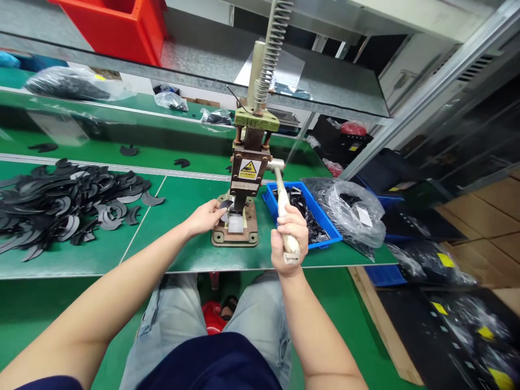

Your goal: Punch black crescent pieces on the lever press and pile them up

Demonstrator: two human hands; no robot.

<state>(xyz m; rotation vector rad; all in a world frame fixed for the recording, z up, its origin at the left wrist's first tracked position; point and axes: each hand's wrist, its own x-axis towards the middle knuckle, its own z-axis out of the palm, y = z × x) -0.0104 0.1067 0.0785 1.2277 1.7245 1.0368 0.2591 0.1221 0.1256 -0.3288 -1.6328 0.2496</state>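
Note:
A hand press [245, 168] with a tall spring and a yellow warning label stands on the green bench in front of me. My left hand [205, 216] pinches a dark curved piece [225, 205] at the press's lower block, left of the ram. Part of that piece is hidden by my fingers and the press. My right hand [291, 238] is wrapped round the press's lever handle [281, 192], which slopes down toward me. Just beyond that hand sits a blue tray [331, 230] of small black parts.
A large heap of black curved pieces [69, 208] lies on the left of the bench [182, 257]. Bagged parts [353, 211] rest right of the tray. A red bin [142, 32] stands on the shelf above, and a metal frame post [406, 103] rises at right.

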